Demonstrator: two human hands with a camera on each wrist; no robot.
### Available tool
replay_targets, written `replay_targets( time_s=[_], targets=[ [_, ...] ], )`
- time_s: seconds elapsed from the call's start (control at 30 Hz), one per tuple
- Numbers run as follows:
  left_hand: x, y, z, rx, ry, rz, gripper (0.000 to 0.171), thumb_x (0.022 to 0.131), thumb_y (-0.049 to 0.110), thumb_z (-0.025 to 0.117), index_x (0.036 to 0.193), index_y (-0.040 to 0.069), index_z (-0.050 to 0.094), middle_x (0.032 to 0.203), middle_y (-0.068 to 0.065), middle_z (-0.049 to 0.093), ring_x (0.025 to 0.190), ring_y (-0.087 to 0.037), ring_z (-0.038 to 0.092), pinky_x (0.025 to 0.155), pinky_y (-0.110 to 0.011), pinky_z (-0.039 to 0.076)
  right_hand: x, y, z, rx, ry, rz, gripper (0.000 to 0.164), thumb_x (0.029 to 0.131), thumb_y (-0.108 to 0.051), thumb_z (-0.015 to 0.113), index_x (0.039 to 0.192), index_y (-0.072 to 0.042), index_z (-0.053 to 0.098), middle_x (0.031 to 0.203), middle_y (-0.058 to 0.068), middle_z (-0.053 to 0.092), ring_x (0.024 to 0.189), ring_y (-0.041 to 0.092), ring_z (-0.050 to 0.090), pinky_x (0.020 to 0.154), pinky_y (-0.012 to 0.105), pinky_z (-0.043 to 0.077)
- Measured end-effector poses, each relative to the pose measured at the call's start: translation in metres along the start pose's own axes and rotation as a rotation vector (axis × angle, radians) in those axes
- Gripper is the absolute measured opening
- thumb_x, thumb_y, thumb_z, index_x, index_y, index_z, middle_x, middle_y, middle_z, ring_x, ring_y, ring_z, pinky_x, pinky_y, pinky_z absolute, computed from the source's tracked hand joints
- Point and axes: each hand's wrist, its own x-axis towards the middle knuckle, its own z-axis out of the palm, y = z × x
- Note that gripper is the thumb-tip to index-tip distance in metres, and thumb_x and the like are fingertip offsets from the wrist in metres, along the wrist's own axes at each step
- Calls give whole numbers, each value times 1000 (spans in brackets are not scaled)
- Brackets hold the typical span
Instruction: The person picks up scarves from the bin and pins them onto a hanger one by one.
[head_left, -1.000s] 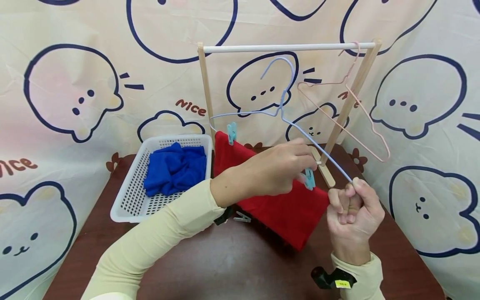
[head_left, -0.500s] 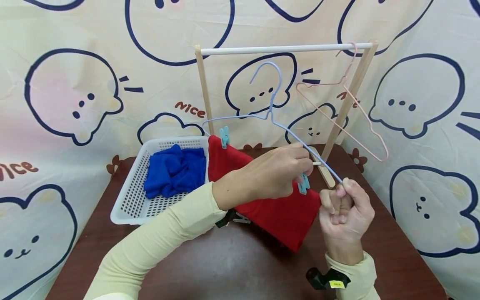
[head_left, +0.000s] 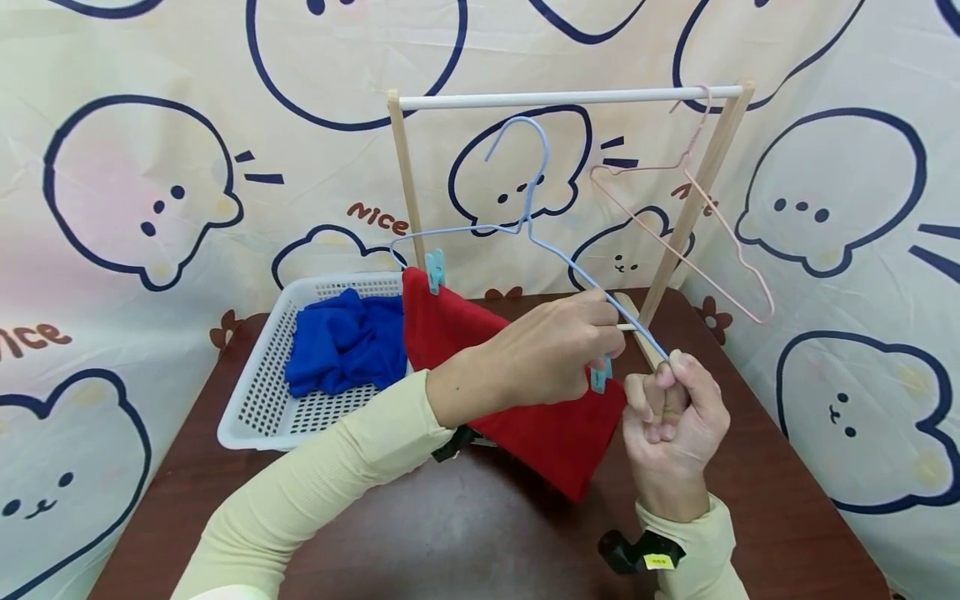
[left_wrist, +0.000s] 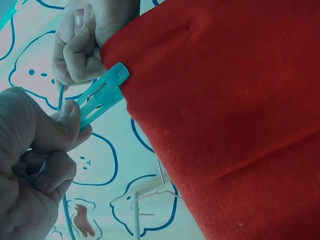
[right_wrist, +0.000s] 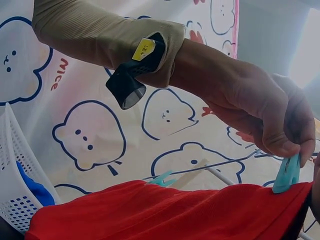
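Observation:
A red cloth (head_left: 540, 433) hangs along a light-blue hanger (head_left: 577, 267) above the table. One teal clothespin (head_left: 435, 271) clips its far left corner. My left hand (head_left: 551, 354) reaches across the cloth and pinches the handles of a second teal clothespin (left_wrist: 102, 95), whose tips meet the cloth's edge near the right corner. My right hand (head_left: 671, 425) grips the right end of the hanger between thumb and finger, its curled fingers at the cloth's corner. The lower part of the hanger is mostly hidden behind the cloth and my left hand.
At left, a white perforated basket (head_left: 251, 417) holds a crumpled blue cloth (head_left: 345, 342). Behind stands a wooden rack with a white bar (head_left: 525, 100); a pink hanger (head_left: 727, 212) hangs at its right end. Everything is on a dark brown table (head_left: 450, 533).
Both hands, the hanger, the red cloth and its clothespins have shifted somewhat to the left. Both holds look the same. The basket and rack stay put.

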Motion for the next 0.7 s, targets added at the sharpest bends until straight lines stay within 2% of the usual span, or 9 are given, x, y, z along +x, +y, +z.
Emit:
replay_targets(
  time_s=[0.23, 0.37, 0.6, 0.7],
  targets=[
    [-7, -4, 5, -24, 71, 11, 20, 71, 3, 72, 91, 9, 71, 89, -1, 66, 83, -10, 51, 71, -13, 46, 1, 7, -1, -21, -20, -13, 52, 97, -4, 21, 68, 16, 59, 40, 12, 38, 31, 16, 23, 37, 22, 14],
    [-12, -5, 8, -17, 114, -20, 27, 72, 5, 73, 98, 10, 71, 92, -1, 67, 86, -11, 52, 72, -13, 47, 1, 10, -3, -29, -39, -25, 52, 96, -3, 19, 68, 16, 58, 42, 13, 40, 31, 16, 24, 37, 22, 14],
    [-24, -2, 16, 24, 189, -58, 44, 72, 10, 75, 114, 8, 64, 112, -3, 65, 92, -11, 52, 72, -12, 49, -1, 10, -7, -58, -32, -57, 52, 96, -2, 19, 68, 17, 59, 41, 12, 40, 31, 16, 24, 37, 23, 15],
    [-34, 1, 15, 52, 231, -66, 44, 72, 7, 73, 115, 8, 63, 114, -3, 64, 90, -11, 52, 70, -12, 48, 0, 8, -8, -57, -26, -52, 52, 96, -3, 19, 70, 17, 59, 42, 13, 41, 32, 17, 24, 37, 23, 16]
  ],
)
